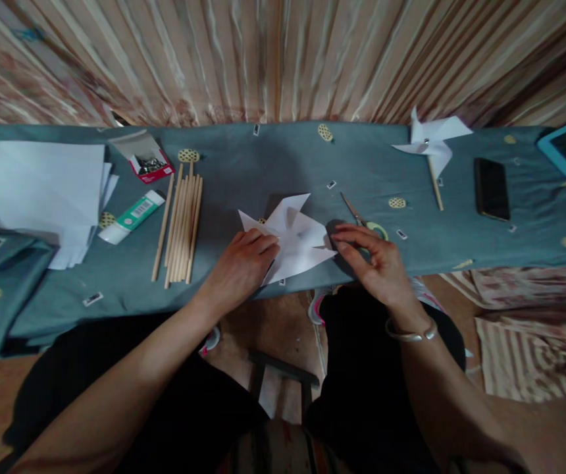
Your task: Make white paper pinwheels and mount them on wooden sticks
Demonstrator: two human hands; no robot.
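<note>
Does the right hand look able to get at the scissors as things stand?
Probably yes: the scissors lie just beyond the right hand, partly hidden by it, with nothing seen between.

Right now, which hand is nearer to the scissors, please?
The right hand: it is close beside the scissors, partly covering their handles from this view. The left hand is farther away, at the left side of the folded paper.

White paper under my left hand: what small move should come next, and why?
Perhaps bend the paper corner beside your right hand toward the middle: your left hand rests on the sheet, your right is close to that corner, and the other pinwheel has blades folded inward.
</note>
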